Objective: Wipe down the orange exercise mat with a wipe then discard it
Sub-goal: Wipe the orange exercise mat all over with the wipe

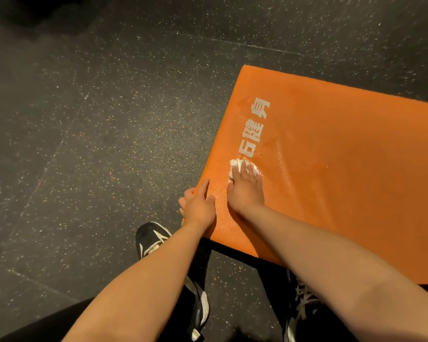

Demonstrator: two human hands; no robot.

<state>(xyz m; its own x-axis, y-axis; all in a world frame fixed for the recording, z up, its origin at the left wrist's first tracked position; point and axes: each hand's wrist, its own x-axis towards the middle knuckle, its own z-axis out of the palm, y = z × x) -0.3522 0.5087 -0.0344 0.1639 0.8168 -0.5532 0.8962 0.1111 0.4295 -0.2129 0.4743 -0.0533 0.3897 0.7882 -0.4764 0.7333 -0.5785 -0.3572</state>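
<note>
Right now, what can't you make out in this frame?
- orange mat: right end cut off by head view's frame edge; near edge behind right forearm.
- wipe: mostly under right hand.
- left hand: outer fingers drop past mat edge; grip unclear.

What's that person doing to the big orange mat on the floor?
They're cleaning it. The right hand presses a scrunched white wipe down on the orange mat, just beside its white printed characters. The left hand grips the mat's near edge, as if to steady it. A wet shine shows on the surface past the wipe, so part of it looks wiped already. The wipe hasn't been thrown away yet.
</note>
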